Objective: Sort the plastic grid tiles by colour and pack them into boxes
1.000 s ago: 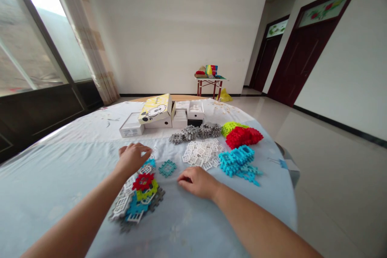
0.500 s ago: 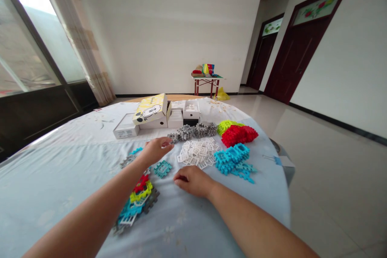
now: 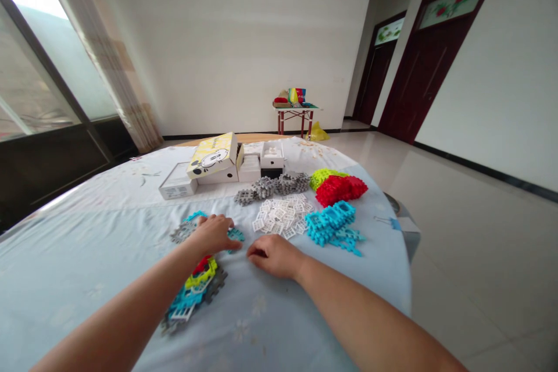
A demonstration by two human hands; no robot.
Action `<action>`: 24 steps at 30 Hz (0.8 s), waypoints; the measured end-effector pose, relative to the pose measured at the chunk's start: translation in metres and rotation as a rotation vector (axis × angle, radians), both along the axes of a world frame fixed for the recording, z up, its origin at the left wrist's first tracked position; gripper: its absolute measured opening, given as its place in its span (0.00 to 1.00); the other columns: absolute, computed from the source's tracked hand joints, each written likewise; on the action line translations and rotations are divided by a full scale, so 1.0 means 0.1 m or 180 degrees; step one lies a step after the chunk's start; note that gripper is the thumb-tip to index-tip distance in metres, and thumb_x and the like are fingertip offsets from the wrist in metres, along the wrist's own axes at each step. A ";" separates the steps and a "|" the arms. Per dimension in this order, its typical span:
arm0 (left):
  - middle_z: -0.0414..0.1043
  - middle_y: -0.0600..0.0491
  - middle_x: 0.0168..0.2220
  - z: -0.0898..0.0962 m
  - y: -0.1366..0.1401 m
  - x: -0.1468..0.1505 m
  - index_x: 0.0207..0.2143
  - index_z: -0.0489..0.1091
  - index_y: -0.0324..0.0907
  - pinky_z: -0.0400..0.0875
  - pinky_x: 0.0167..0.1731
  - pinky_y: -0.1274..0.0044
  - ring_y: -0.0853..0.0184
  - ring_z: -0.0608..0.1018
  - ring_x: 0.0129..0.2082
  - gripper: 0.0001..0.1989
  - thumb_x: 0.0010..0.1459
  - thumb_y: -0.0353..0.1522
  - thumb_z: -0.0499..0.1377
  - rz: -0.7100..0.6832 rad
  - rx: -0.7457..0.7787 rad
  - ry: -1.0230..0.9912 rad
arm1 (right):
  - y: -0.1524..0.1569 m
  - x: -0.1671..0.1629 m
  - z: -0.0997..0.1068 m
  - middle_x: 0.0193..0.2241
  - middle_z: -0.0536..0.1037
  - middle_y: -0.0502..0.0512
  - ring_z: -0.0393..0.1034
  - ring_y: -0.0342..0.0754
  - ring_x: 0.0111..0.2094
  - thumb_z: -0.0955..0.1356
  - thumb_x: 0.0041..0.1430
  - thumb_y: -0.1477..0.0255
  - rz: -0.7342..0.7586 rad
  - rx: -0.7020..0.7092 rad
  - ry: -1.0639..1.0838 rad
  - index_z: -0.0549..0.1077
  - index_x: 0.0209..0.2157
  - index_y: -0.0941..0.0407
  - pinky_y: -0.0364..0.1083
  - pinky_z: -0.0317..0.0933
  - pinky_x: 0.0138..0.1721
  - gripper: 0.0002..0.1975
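Note:
My left hand (image 3: 217,233) reaches over a teal notched square tile (image 3: 236,235), thumb and fingers apart, partly covering it. Whether it touches the tile I cannot tell. Close to the right, my right hand (image 3: 274,256) rests on the cloth with its fingers curled in; whatever may be inside is hidden. Left of my left hand lie grey notched tiles (image 3: 181,233) and a blue one. Below my left wrist is an overlapping row of mixed tiles (image 3: 187,299) in red, lime, blue, white and grey. A heap of white window-like pieces (image 3: 283,215) lies just beyond my right hand.
Blue tiles (image 3: 331,224), red tiles (image 3: 340,190), lime tiles (image 3: 325,177) and grey tiles (image 3: 274,186) lie in piles. Behind them stand a yellow cartoon box (image 3: 213,155) and white boxes (image 3: 178,181). The round table's edge (image 3: 410,279) runs along the right.
My left hand has come back from the grey pile towards me, now over the teal tile. My right hand stays curled in nearly the same place. The view has shifted slightly.

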State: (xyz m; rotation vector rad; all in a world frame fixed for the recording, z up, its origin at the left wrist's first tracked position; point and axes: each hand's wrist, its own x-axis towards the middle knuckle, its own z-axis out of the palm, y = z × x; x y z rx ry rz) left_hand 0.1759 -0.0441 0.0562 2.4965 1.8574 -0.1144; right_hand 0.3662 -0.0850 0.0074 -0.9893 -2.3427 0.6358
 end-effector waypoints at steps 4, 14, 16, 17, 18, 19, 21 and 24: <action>0.70 0.44 0.40 -0.02 0.08 -0.03 0.42 0.69 0.39 0.64 0.39 0.68 0.56 0.73 0.39 0.26 0.40 0.44 0.57 0.0017 0.0142 -0.0499 | 0.00 0.00 0.01 0.30 0.77 0.52 0.71 0.43 0.32 0.64 0.54 0.73 -0.0003 -0.0008 -0.0010 0.75 0.35 0.57 0.39 0.60 0.35 0.09; 0.66 0.47 0.42 -0.13 0.07 -0.25 0.46 0.62 0.39 0.65 0.42 0.72 0.60 0.71 0.42 0.27 0.40 0.37 0.54 0.0067 0.0184 -0.1193 | 0.04 0.00 0.00 0.33 0.78 0.52 0.71 0.45 0.37 0.64 0.53 0.73 0.0080 0.0120 -0.0072 0.76 0.36 0.55 0.40 0.60 0.38 0.10; 0.67 0.47 0.43 -0.10 0.07 -0.33 0.44 0.65 0.42 0.63 0.43 0.69 0.57 0.71 0.44 0.26 0.40 0.38 0.54 0.0089 0.0131 -0.0840 | 0.04 0.01 0.00 0.34 0.78 0.52 0.71 0.45 0.37 0.64 0.53 0.73 0.0088 0.0117 -0.0112 0.76 0.36 0.55 0.41 0.60 0.39 0.10; 0.68 0.47 0.44 -0.09 0.07 -0.38 0.44 0.66 0.43 0.62 0.44 0.67 0.55 0.70 0.44 0.26 0.40 0.39 0.54 0.0096 0.0102 -0.0666 | 0.05 0.01 0.00 0.34 0.78 0.52 0.71 0.45 0.37 0.64 0.54 0.73 0.0096 0.0121 -0.0125 0.75 0.36 0.55 0.41 0.60 0.39 0.10; 0.69 0.47 0.44 -0.07 0.07 -0.41 0.44 0.67 0.43 0.61 0.44 0.66 0.54 0.70 0.45 0.26 0.39 0.39 0.55 0.0101 0.0068 -0.0517 | 0.05 0.01 0.00 0.34 0.78 0.52 0.71 0.45 0.37 0.64 0.54 0.73 0.0104 0.0127 -0.0136 0.75 0.36 0.55 0.41 0.60 0.39 0.10; 0.70 0.46 0.43 -0.05 0.08 -0.44 0.45 0.67 0.42 0.60 0.45 0.65 0.53 0.70 0.45 0.27 0.39 0.40 0.55 0.0102 0.0027 -0.0399 | 0.05 0.01 0.00 0.34 0.78 0.52 0.71 0.45 0.37 0.64 0.54 0.73 0.0109 0.0133 -0.0141 0.75 0.36 0.55 0.41 0.60 0.39 0.10; 0.71 0.45 0.43 -0.01 0.10 -0.44 0.46 0.68 0.41 0.59 0.45 0.64 0.51 0.70 0.46 0.29 0.39 0.42 0.56 0.0124 0.0014 -0.0262 | 0.06 0.01 0.01 0.34 0.78 0.52 0.71 0.45 0.37 0.64 0.54 0.73 0.0098 0.0141 -0.0149 0.75 0.36 0.55 0.41 0.60 0.39 0.10; 0.72 0.45 0.43 0.10 0.13 -0.25 0.45 0.70 0.43 0.59 0.45 0.64 0.50 0.71 0.45 0.29 0.40 0.47 0.55 0.0147 0.0185 -0.0375 | 0.05 0.00 0.02 0.34 0.78 0.52 0.71 0.45 0.37 0.63 0.54 0.72 0.0032 0.0115 -0.0199 0.75 0.35 0.55 0.40 0.60 0.38 0.10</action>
